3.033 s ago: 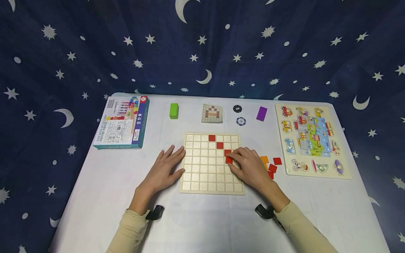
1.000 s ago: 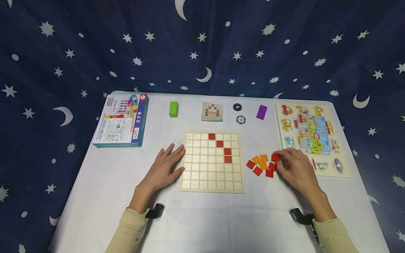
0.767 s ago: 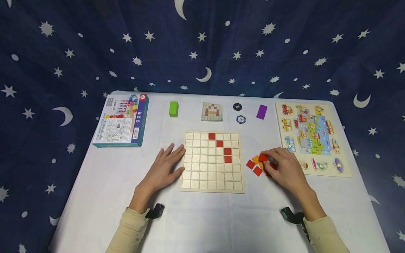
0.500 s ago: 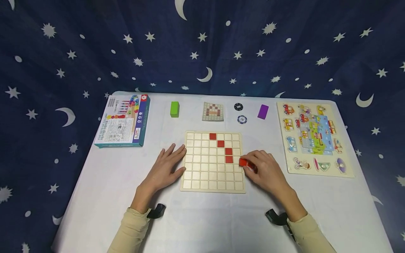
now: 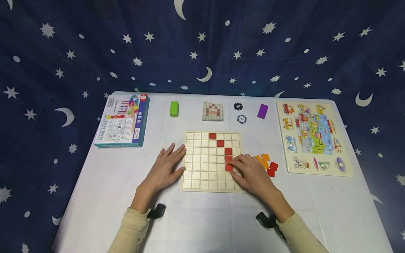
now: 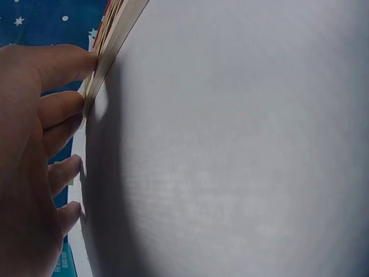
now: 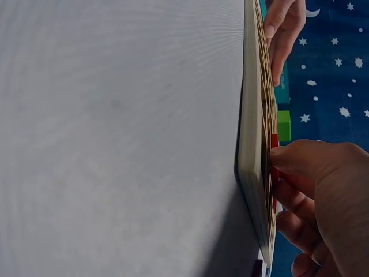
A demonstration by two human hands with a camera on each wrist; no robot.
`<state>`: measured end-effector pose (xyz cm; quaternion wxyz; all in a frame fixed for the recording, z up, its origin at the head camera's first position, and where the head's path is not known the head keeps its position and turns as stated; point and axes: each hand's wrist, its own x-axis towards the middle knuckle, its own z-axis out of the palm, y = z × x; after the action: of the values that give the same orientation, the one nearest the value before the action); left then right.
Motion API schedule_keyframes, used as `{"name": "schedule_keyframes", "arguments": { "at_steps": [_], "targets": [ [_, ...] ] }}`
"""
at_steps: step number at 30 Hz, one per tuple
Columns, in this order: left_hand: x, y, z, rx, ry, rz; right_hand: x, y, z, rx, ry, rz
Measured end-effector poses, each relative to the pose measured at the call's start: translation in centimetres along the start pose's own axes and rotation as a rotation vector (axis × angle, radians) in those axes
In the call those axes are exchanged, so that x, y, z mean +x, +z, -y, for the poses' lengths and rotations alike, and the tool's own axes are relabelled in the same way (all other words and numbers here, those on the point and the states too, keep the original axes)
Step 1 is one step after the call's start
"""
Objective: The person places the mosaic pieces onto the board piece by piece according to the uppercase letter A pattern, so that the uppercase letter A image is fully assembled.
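Observation:
A wooden grid board [image 5: 202,175] lies mid-table with a stepped line of red tiles [image 5: 220,143] running down its right half. My right hand [image 5: 232,166] pinches the lowest red tile [image 5: 228,168] and holds it on a cell directly under the tile above. In the right wrist view the right hand [image 7: 311,184] has its thumb on that red tile [image 7: 274,141] at the board [image 7: 253,144] face. My left hand [image 5: 167,167] lies flat on the table, fingers against the board's left edge; the left hand [image 6: 34,144] touches the board [image 6: 109,46] rim.
Loose orange and red tiles [image 5: 267,165] lie right of the board. A vehicle puzzle board [image 5: 313,138] is at the right, a game box [image 5: 121,120] at the left. Along the back: green block [image 5: 174,109], pattern card [image 5: 212,111], two chips [image 5: 241,119], purple block [image 5: 262,111].
My right hand went to the loose pile at the right, picked up a red tile and carried it back to the board under the fourth tile. The left hand stayed put.

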<state>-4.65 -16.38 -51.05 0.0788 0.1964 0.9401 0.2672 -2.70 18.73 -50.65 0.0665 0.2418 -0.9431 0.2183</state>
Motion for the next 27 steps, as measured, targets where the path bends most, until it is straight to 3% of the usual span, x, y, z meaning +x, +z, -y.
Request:
{"name": "schedule_keyframes", "arguments": {
  "at_steps": [17, 27],
  "targets": [
    [-0.1, 0.0, 0.1, -0.003, -0.002, -0.005, -0.6, -0.8, -0.5, 0.022, 0.047, -0.002],
    [-0.1, 0.0, 0.1, -0.003, 0.003, -0.012, -3.2, -3.5, -4.8, -0.025, 0.118, -0.106]
  ]
}}
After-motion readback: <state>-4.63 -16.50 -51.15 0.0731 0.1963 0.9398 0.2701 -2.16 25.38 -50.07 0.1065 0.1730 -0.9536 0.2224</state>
